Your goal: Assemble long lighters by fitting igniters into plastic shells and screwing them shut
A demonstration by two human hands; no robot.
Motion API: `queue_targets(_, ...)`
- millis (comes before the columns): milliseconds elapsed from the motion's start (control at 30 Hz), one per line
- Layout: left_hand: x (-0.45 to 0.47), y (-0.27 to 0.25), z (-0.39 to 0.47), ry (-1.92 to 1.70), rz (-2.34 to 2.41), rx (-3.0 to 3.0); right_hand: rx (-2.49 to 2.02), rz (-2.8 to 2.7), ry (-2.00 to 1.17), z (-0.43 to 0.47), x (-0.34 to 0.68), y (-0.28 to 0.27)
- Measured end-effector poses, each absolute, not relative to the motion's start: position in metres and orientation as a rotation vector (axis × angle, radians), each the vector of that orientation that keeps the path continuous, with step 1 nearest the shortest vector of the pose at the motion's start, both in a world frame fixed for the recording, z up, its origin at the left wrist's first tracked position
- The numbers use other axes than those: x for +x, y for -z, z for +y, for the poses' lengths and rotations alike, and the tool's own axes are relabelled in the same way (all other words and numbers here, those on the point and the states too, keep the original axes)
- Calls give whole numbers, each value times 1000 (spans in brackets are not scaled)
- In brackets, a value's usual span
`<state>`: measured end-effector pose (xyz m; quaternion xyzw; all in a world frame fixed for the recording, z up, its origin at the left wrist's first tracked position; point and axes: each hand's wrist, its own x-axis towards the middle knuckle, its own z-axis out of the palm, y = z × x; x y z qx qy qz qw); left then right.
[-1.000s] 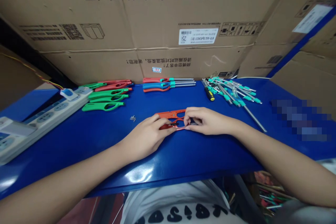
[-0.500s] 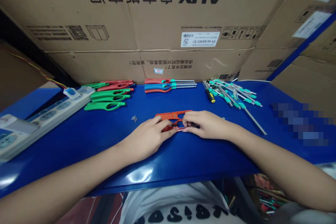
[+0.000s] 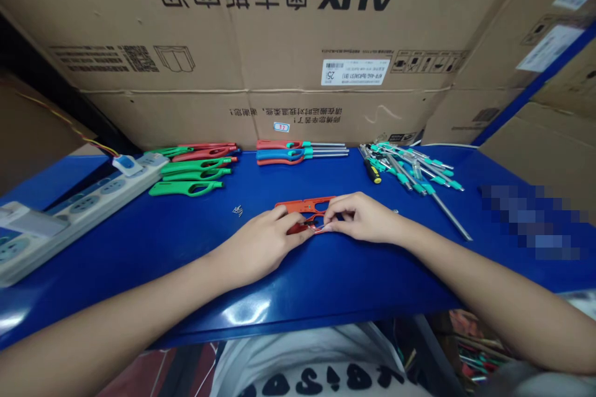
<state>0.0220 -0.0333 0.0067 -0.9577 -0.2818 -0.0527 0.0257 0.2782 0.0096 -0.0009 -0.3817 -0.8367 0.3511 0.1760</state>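
Note:
My left hand (image 3: 265, 242) is closed on a red lighter handle half (image 3: 298, 228), its fingers pressing on it from the left against the table. At the right part of the same handle half, my right hand (image 3: 365, 217) has thumb and forefinger pinched together. What sits between those fingertips is too small to make out. Just beyond lies an orange lighter handle half (image 3: 295, 205), inner side up, with a finger loop at its right end. A little pile of small screws (image 3: 238, 210) rests left of it.
Assembled lighters (image 3: 279, 155) lie at the back middle. Green and red handle shells (image 3: 186, 188) are at back left, beside a power strip (image 3: 86, 201). Metal lighter tubes (image 3: 449, 214) and a yellow-black screwdriver (image 3: 373, 172) lie at back right. A cardboard box (image 3: 274, 43) walls the far edge.
My right fingers have shifted slightly left along the red handle half, and the right hand is a little more raised. My left hand keeps its hold.

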Motion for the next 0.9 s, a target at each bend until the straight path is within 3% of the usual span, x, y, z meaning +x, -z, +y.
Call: queue_targets(900, 22, -5, -33, 296, -875, -2981, -947, -2470, -884, 11, 285, -4)
